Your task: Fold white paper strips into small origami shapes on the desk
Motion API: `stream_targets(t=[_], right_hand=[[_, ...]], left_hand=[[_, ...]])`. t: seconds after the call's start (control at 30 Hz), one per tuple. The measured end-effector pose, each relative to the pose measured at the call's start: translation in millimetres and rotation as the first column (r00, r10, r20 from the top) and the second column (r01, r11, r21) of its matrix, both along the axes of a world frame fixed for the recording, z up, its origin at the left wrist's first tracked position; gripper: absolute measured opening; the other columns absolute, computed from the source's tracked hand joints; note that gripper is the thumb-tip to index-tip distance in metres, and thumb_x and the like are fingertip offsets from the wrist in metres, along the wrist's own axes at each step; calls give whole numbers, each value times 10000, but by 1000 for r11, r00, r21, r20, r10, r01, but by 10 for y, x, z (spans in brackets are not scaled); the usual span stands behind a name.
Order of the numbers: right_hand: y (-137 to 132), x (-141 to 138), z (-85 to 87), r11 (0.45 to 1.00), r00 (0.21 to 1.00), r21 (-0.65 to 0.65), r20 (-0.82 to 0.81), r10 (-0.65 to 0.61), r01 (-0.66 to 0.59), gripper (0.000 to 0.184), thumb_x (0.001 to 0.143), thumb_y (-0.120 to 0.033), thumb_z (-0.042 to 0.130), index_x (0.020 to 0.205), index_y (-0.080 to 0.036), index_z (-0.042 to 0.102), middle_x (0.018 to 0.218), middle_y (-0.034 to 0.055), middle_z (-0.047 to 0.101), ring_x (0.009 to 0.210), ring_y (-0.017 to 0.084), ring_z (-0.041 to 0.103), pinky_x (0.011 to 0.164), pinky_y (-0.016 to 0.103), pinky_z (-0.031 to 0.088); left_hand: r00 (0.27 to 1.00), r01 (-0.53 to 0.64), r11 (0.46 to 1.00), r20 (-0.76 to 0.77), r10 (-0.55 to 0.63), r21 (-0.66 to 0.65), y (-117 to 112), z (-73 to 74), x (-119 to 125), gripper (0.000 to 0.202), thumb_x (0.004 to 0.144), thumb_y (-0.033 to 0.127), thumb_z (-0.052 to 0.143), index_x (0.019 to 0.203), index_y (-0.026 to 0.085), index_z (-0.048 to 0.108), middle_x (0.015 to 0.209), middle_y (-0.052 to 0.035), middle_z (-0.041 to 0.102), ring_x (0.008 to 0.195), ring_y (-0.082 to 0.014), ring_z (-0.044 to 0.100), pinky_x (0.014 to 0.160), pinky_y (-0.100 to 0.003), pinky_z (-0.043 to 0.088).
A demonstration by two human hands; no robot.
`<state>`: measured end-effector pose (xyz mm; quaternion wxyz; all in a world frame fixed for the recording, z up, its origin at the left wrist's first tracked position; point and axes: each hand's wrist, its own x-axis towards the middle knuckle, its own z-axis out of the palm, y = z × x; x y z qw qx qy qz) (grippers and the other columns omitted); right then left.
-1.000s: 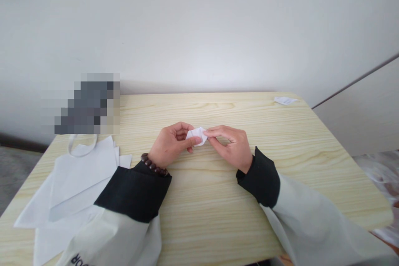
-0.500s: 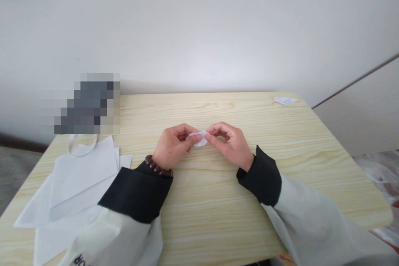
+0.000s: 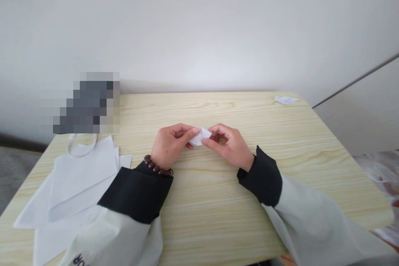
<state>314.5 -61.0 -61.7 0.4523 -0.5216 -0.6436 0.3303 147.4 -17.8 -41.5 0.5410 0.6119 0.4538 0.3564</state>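
Observation:
Over the middle of the table, a small piece of folded white paper (image 3: pixel 200 137) is pinched between my two hands. My left hand (image 3: pixel 173 143), a dark bead bracelet at its wrist, grips the paper's left end with the thumb on top. My right hand (image 3: pixel 229 143) holds the right side between thumb and fingers, the thumb at the lower edge. A pointed white corner stands out toward the right fingers. The fingertips behind the paper are partly hidden.
Loose white paper sheets (image 3: pixel 84 174) lie overlapping at the left, with a white ring (image 3: pixel 82 153) on them. A blurred dark object (image 3: pixel 85 106) stands behind. Another folded white paper (image 3: pixel 286 100) rests at the far right of the wooden table (image 3: pixel 212 216), near the wall.
The paper has turned between my fingers, and more of its flat face and a pointed corner now show. My right thumb has shifted slightly down and left; both arms stay in place.

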Motion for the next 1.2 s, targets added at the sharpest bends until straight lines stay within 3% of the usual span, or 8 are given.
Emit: stream_targets(t=[0.23, 0.43, 0.67, 0.87, 1.03, 1.2], right_hand=[[14, 17, -41, 999, 997, -28, -69, 36, -38, 169, 759, -323, 654, 757, -179, 566, 665, -17, 592, 599, 95, 526, 567, 224, 433], [19, 11, -14, 998, 988, -46, -142, -56, 50, 213, 739, -338, 667, 678, -179, 538, 591, -35, 574, 518, 78, 493, 497, 209, 412], [15, 7, -18, 999, 996, -19, -86, -39, 38, 144, 795, -317, 606, 827, -177, 608, 736, 10, 642, 631, 108, 583, 566, 221, 467], [2, -4, -8, 998, 999, 55, -36, -39, 41, 127, 818, -284, 577, 777, -170, 617, 747, 17, 652, 676, 120, 598, 665, 248, 496], [13, 8, -20, 999, 998, 26, -57, -29, 30, 127, 821, -291, 582, 806, -172, 623, 749, 15, 650, 673, 116, 602, 637, 238, 494], [29, 24, -38, 989, 999, 140, -20, -34, 37, 125, 805, -298, 612, 771, -181, 637, 769, 20, 623, 708, 120, 579, 606, 232, 470]], left_hand=[[999, 44, 999, 13, -44, -16, 7, -4, -14, 294, 717, 414, 676, 747, 121, 669, 693, -48, 700, 621, -146, 619, 575, -244, 529], [986, 134, 990, 104, -130, -31, 28, -53, -24, 414, 625, 370, 756, 927, 140, 590, 858, -55, 692, 710, -161, 630, 562, -263, 542], [979, 200, 978, -13, -201, -65, 28, -40, -43, 294, 649, 395, 719, 761, 135, 638, 684, -29, 670, 624, -146, 612, 632, -286, 533], [969, 230, 973, -83, -232, -32, 16, -44, -44, 234, 687, 360, 674, 755, 141, 625, 656, -15, 643, 599, -140, 597, 589, -260, 486], [963, 238, 971, -121, -239, -22, 20, -37, -36, 248, 687, 374, 673, 777, 150, 613, 666, -3, 629, 589, -136, 588, 566, -249, 478], [949, 276, 961, -168, -268, 25, 22, -28, -39, 327, 695, 411, 668, 885, 145, 656, 759, -23, 653, 642, -135, 572, 586, -234, 470]])
